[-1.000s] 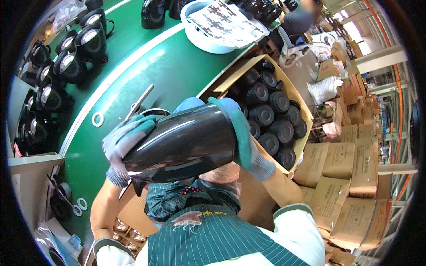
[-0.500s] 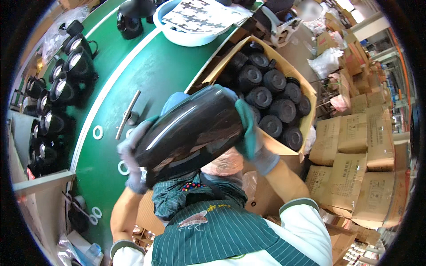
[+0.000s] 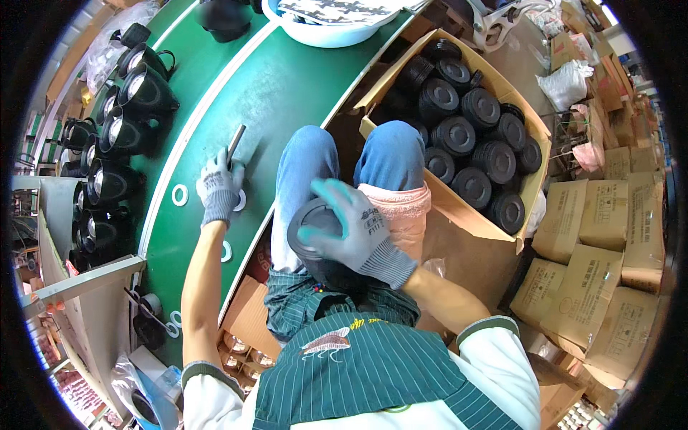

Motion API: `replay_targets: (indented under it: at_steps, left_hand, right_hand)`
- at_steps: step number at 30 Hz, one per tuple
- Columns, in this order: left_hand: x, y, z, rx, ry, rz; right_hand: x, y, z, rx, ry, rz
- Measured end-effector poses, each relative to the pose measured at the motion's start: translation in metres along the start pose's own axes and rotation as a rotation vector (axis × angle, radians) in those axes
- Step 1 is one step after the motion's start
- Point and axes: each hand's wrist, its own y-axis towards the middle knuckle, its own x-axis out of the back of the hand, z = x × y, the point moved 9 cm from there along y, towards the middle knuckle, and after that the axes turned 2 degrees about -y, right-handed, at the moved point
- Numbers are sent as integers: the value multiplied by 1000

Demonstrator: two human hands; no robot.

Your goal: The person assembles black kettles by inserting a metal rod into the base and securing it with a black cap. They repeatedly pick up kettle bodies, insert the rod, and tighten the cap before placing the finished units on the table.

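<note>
With my right grip (image 3: 351, 226), in grey glove with green fingertips, I hold the black container (image 3: 312, 215) by its upper end; the fingers are spread wide over this round end. The container is at my lap, between the thighs of my blue jeans (image 3: 390, 154), and its round end faces up to me. A pink cloth (image 3: 398, 204) lies over my right thigh, near the same grip.

My left grip (image 3: 220, 188) is above the green desk (image 3: 287, 86), at the lower part of a grey rod (image 3: 236, 143). The fingers are bent beside the rod, but I cannot tell if they are closed on it, because the hand hides its lower end. One white ring (image 3: 180, 195) lies flat on the desk, to the left of this grip.

Farther left, black jugs (image 3: 147, 89) stand in a close group. At the far side of the desk there is a pale blue basin (image 3: 330, 34) with patterned sheets (image 3: 340, 10) on it. To my right, an open carton (image 3: 469, 213) is filled with round black pieces (image 3: 454, 136), and beyond it brown boxes (image 3: 562, 308) are stacked.
</note>
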Motion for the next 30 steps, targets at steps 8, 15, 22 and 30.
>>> replay_targets:
  at_steps: [8,15,22,30]
  left_hand:
    - [121,-33,-80,-404,-889,323]
    - [166,-120,-164,-660,-173,472]
    - [148,-145,-175,-194,11,774]
    - [144,-124,-135,-445,-688,265]
  right_hand:
    - [-4,-14,-48,-143,841,-226]
    - [-17,2,-53,-379,1047,-134]
    - [-49,85,-65,-89,810,302]
    - [-6,13,-47,35,841,146]
